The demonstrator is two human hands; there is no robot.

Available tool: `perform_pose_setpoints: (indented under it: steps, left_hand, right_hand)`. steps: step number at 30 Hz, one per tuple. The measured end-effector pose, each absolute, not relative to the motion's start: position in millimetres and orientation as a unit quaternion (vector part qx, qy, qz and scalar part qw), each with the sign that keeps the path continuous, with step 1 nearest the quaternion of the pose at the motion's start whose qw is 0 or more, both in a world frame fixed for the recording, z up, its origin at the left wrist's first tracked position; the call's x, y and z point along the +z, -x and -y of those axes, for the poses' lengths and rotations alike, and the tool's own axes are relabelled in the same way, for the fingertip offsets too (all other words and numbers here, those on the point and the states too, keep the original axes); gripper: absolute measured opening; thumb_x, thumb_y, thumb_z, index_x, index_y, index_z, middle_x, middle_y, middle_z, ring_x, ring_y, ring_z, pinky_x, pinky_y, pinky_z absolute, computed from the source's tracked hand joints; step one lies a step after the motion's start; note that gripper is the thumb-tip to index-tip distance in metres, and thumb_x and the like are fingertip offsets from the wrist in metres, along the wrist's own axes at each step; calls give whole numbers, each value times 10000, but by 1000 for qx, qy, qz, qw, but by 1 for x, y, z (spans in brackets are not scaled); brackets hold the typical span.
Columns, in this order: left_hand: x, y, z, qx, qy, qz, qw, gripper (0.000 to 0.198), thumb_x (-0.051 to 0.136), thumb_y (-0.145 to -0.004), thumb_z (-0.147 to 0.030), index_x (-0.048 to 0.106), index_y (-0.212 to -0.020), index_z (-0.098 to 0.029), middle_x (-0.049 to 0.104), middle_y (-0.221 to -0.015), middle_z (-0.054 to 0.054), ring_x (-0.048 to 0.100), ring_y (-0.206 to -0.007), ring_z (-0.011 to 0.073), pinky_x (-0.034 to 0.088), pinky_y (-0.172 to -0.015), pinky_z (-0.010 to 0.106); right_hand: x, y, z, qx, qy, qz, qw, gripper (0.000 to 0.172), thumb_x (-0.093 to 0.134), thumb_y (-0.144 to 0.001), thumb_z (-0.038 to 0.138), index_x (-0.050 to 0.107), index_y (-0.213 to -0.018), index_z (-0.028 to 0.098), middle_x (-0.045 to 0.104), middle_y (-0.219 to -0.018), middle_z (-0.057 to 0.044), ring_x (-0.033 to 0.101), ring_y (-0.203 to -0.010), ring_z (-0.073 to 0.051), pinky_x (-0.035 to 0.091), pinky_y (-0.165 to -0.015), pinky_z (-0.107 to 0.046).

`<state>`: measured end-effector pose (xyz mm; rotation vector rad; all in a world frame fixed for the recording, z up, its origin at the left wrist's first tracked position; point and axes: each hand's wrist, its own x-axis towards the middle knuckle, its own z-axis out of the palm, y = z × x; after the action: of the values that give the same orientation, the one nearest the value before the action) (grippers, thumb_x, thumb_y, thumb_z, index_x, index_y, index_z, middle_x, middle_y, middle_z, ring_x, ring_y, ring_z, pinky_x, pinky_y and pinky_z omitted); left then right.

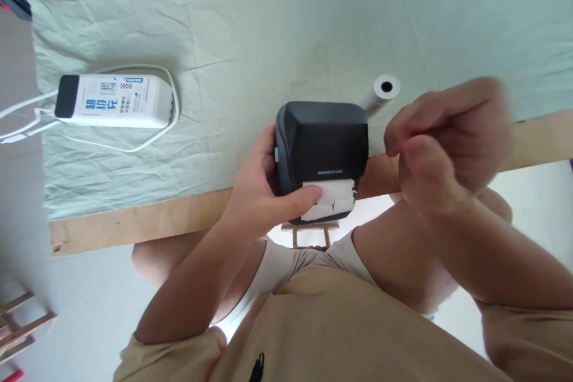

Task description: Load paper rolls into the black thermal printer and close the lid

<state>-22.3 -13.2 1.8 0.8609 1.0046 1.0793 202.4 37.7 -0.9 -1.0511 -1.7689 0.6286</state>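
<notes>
My left hand grips a dark label printer marked NIIMBOT at the table's near edge. Its thumb presses on white label paper that comes out of the printer's near side; the paper's right edge looks torn. The other fingers wrap round the printer's left side, partly hidden. To the right of the printer, apart from it, my right hand is raised with thumb and index finger pinched together. Motion blurs that hand, and anything in the pinch is too small to make out. Behind the printer lies a white paper roll, its lower end hidden.
A white power strip with a black end lies at the left, its white cable looped around it. Pale green cloth covers the table, whose wooden edge runs in front of my knees. A wooden stool shows below.
</notes>
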Motion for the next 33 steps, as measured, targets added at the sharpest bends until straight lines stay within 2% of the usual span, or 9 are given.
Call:
perform_pose_setpoints:
  steps: [3, 6, 9, 14, 18, 22, 26, 29, 33]
  left_hand:
    - [3, 22, 12, 481, -378, -415, 674, 770, 941, -675, -311, 632, -1377, -252, 754, -1259, 88, 730, -1161, 320, 652, -925, 393]
    - [6, 19, 10, 475, -367, -426, 677, 728, 909, -733, -443, 620, -1367, -229, 735, -1327, 114, 702, -1237, 343, 629, -984, 415]
    - [9, 16, 9, 471, -367, -449, 665, 686, 858, -796, -514, 615, -1369, -225, 746, -1295, 113, 710, -1205, 329, 622, -956, 391]
    - [11, 16, 9, 470, -356, -445, 674, 579, 810, -865, -420, 609, -1372, -226, 765, -1230, 97, 754, -1046, 277, 629, -790, 330]
    - [9, 13, 9, 488, -351, -442, 665, 537, 807, -871, -425, 637, -1341, -231, 776, -1199, 83, 756, -1092, 281, 645, -833, 344]
    - [0, 8, 11, 562, -303, -428, 640, 322, 626, -1004, -486, 738, -1151, -223, 786, -1074, 53, 732, -1209, 277, 642, -965, 381]
    - [-4, 7, 10, 590, -260, -434, 629, 251, 624, -1031, -399, 756, -912, -222, 726, -824, -1, 769, -1049, 209, 644, -969, 341]
    - [1, 7, 9, 585, -249, -427, 643, 233, 640, -1026, -384, 770, -932, -215, 681, -748, -10, 768, -919, 186, 660, -909, 322]
    - [8, 6, 8, 589, -257, -416, 644, 149, 676, -995, -287, 776, -914, -210, 644, -685, -15, 771, -926, 188, 659, -873, 289]
  right_hand:
    - [1, -200, -40, 308, 350, 740, 485, 394, 726, -931, 350, 425, -708, 229, 433, -555, 65, 352, -468, -72, 263, -431, -260]
    - [4, -198, -43, 341, 348, 757, 436, 491, 800, -881, 306, 363, -673, 220, 398, -523, 85, 322, -452, -52, 244, -413, -236]
    - [7, -198, -45, 374, 326, 763, 414, 528, 807, -873, 281, 332, -651, 211, 350, -517, 92, 276, -450, -38, 224, -404, -220]
    - [14, -197, -43, 423, 394, 739, 347, 566, 781, -868, 239, 279, -610, 210, 280, -529, 85, 217, -486, -41, 199, -436, -240]
    - [15, -195, -43, 450, 404, 722, 337, 529, 765, -872, 310, 319, -603, 213, 302, -534, 75, 245, -501, -48, 203, -451, -251]
    - [13, -196, -42, 459, 381, 719, 355, 473, 679, -959, 359, 371, -630, 215, 340, -527, 65, 289, -495, -59, 203, -452, -259]
    - [10, -200, -40, 454, 366, 718, 381, 424, 679, -951, 267, 354, -682, 221, 355, -559, 68, 287, -498, -60, 204, -446, -258]
    - [8, -203, -40, 484, 336, 714, 378, 419, 758, -885, 260, 362, -750, 241, 416, -599, 80, 333, -481, -59, 234, -409, -245]
    - [6, -206, -41, 497, 303, 721, 377, 465, 857, -786, 241, 393, -797, 261, 517, -650, 88, 457, -470, -69, 308, -370, -233]
